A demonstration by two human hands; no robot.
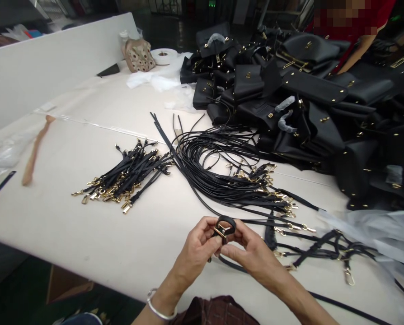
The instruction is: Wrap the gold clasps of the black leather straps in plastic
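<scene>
Near the front edge of the table, a black strap (226,221) is bent into a loop around a gold buckle (220,230). My left hand (199,246) pinches the buckle side, thumb on the metal. On the other side, my right hand (251,248) has its fingers closed on the looped strap. More of the strap runs down between the hands and off to the right. Just beyond the hands lies a coiled bundle of long black straps (202,176) with gold clasps. Left of it sits a pile of short black straps (130,174) with gold hooks.
Black handbags (249,85) are heaped at the back right, where another person (354,49) stands. Clear plastic (385,234) and loose straps (317,248) lie to the right. A wooden tool (35,153) rests at the left, with a white partition (66,58) behind.
</scene>
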